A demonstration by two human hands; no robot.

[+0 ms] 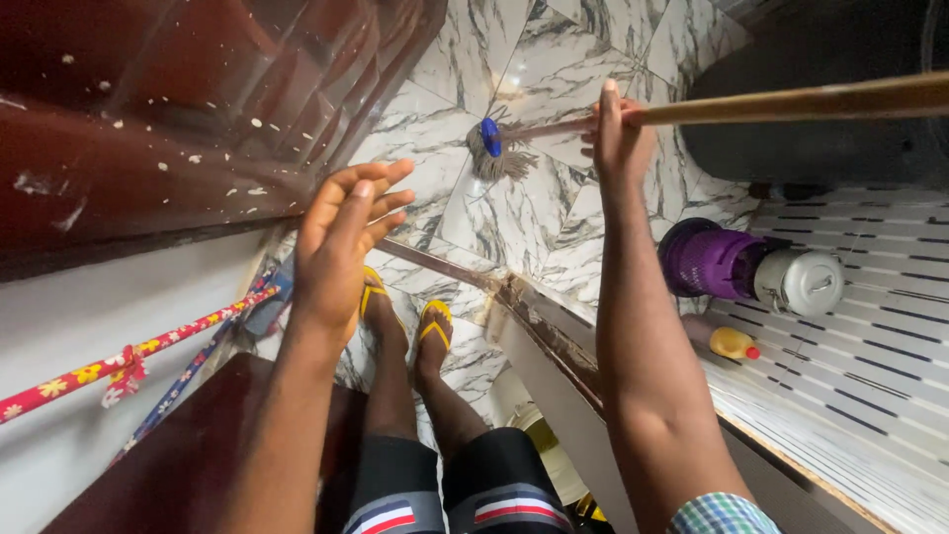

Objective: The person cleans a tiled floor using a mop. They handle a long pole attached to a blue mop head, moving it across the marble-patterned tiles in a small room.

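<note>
Right hand (618, 133) gripping long wooden mop handle (791, 102), grey string mop head with blue plastic collar (494, 150) resting on white marble-patterned tiled floor (534, 222), left hand (341, 242) empty, fingers spread wide, raised near dark red glossy door (178, 109), yellow flip-flops (405, 311) below

One head-worn camera looks steeply down past the person's arms and legs to the tiled floor (514, 213). It sits close to the arms. The view seems tilted.

Mop (491, 148) on floor (514, 213) ahead (bucket (714, 262) to its right)
</note>
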